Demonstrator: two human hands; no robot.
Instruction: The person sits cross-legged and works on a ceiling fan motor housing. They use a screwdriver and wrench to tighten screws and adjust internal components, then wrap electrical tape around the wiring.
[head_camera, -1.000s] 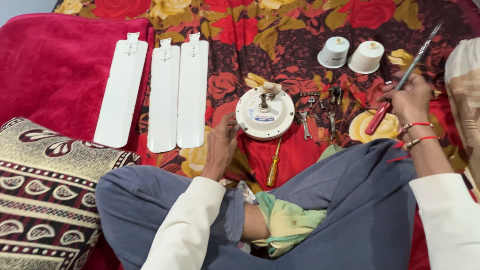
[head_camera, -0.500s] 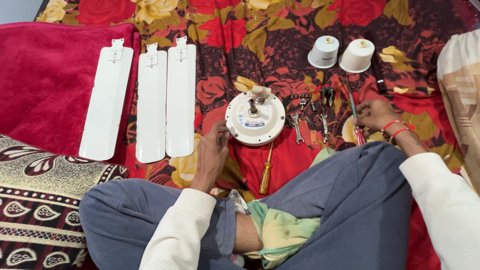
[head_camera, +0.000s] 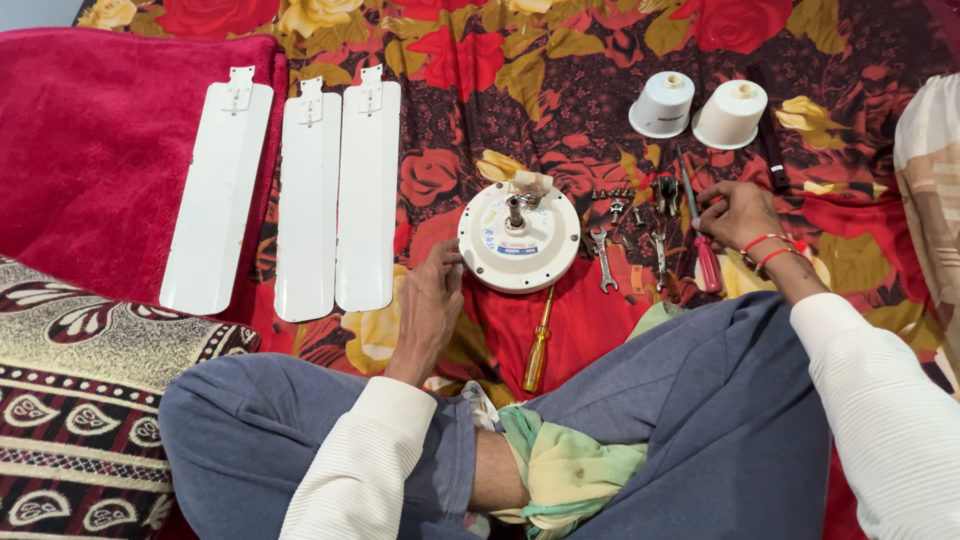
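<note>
I sit cross-legged on a red flowered cloth (head_camera: 560, 60). My left hand (head_camera: 425, 312) rests on the cloth, its thumb against the rim of a round white ceiling fan motor (head_camera: 520, 240). My right hand (head_camera: 735, 212) lies low on the cloth, fingertips pinching the shaft of a red-handled screwdriver (head_camera: 706, 262) that lies flat beside it. Small spanners (head_camera: 600, 258) and several bolts lie between the motor and that hand.
Three white fan blades (head_camera: 305, 200) lie side by side at the left, partly on a red blanket (head_camera: 100, 150). Two white cup-shaped covers (head_camera: 730, 113) and a black rod (head_camera: 770, 150) are at the back right. A yellow-handled screwdriver (head_camera: 538, 350) lies before the motor. A patterned cushion (head_camera: 80, 400) is at my left knee.
My right hand has come down from holding the red-handled screwdriver raised and pointing up; the tool now lies on the cloth. My left hand has stayed by the motor.
</note>
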